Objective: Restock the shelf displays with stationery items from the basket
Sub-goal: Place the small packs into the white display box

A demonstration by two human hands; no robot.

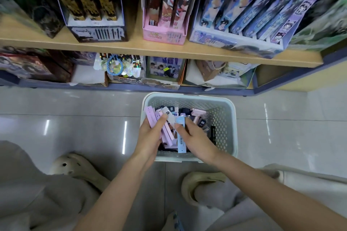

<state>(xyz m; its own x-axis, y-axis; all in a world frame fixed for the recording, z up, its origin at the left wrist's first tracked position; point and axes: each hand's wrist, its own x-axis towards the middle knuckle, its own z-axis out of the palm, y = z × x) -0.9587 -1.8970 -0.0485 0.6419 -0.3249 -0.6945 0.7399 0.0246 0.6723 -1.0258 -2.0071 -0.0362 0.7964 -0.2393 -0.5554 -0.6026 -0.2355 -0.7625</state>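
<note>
Glossy pale grey tiles [75,118] cover the floor, streaked with light reflections. Nearest the camera are the person's bent knees in light trousers and two pale clogs, the left clog [75,167] and the right clog [199,184], planted on either side of the forearms.

Both arms reach forward and down into a white perforated basket [231,118] standing on the tiles just in front of the shelving. The left hand [150,135] is curled round a bundle of slim pink boxes [151,118], thumb laid across their upper faces, fingers hidden beneath. The right hand [195,135] pinches a pale blue pack [181,137] (a barcode shows near its lower end), thumb on top, the other fingers tucked under it. A white slim pack [169,116] lies between the two thumbs; which hand bears it I cannot tell. More stationery, black, pink and white packs jumbled together, fills the basket beneath and beyond the hands.

Behind the basket, the lower shelf [131,87] holds open cartons of badges, cards and small paper bags. Above it, a wooden shelf board [169,48] carries upright display boxes: a black one with gold-patterned packs [97,32], a pink one with cartoon figures [165,33] and a blue one [234,41] crowded with slim packs.
</note>
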